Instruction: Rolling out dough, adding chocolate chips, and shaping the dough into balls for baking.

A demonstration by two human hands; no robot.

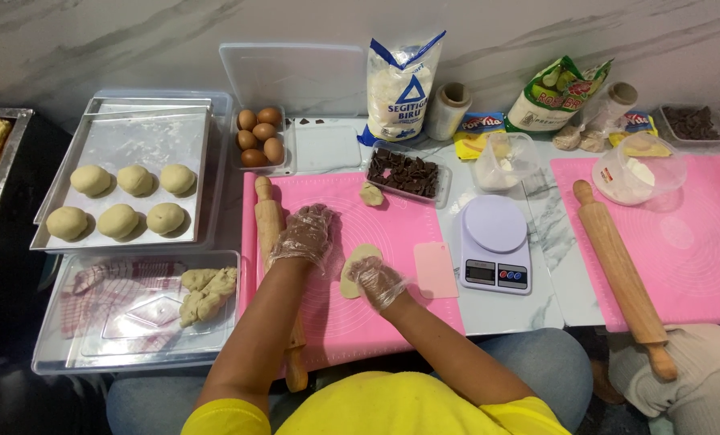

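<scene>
The flattened pale oval of dough (358, 267) lies under the gloved right hand (378, 281), fingers spread flat on it, long axis running away; the gloved left hand (302, 235) rests loosely open just beside.

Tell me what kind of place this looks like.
Probably a home or small baking workspace. A metal tray holds dough balls, a kitchen scale sits beside a pink mat, and the right hand presses flattened dough.
</scene>
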